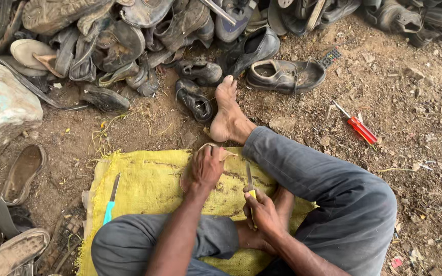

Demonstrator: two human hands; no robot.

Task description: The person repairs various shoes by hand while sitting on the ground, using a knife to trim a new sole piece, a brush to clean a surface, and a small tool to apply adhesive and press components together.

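a blue-handled knife (111,199) lies loose on the yellow sack (144,184), well left of both hands. the left hand (206,167) is closed over a tan shoe sole (212,149), pressing it to the sack. just right, the right hand (262,210) grips a yellow-handled blade (249,180), its long axis pointing up toward the sole. a red screwdriver (360,128) lies on the dirt far right.

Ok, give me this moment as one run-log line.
left hand: pressing tan shoe sole on yellow sack | right hand: gripping yellow-handled knife, blade near sole | spare blue-handled knife on sack
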